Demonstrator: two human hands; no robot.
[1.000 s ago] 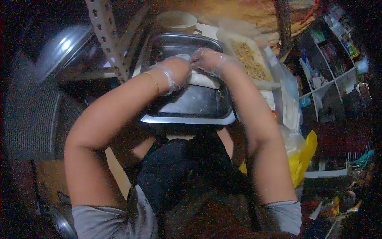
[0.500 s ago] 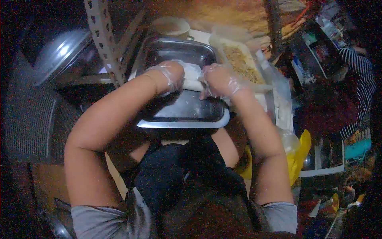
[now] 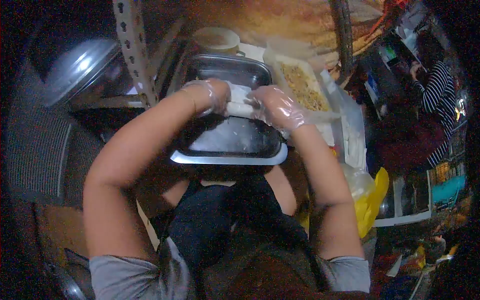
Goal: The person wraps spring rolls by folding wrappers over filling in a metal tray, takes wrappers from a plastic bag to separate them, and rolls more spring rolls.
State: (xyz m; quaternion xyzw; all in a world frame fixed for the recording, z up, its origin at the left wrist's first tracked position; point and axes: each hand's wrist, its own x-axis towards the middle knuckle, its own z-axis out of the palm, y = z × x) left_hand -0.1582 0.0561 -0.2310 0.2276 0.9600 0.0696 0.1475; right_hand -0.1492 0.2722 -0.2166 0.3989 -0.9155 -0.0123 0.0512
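Observation:
A white roll [image 3: 241,109], with a white sheet behind it, lies across the middle of a dark metal tray [image 3: 227,158]. My left hand [image 3: 216,96], in a clear plastic glove, is closed on the roll's left end. On its right end my right hand [image 3: 276,106], also gloved, is closed with fingers bent over it. The fingertips of both hands are partly hidden. Right of the tray stands a pale container [image 3: 334,116] holding a crumbly yellow-brown filling [image 3: 302,86].
Behind the tray is a round bowl [image 3: 217,40]. A perforated metal post [image 3: 131,52] and a shiny lid [image 3: 82,70] are at left. A yellow bag [image 3: 372,205] hangs at right. Another person in striped sleeves [image 3: 440,95] is farther right.
My hands have moved apart along the roll, and my right hand has come down onto its right end. The person in stripes has come into view at right.

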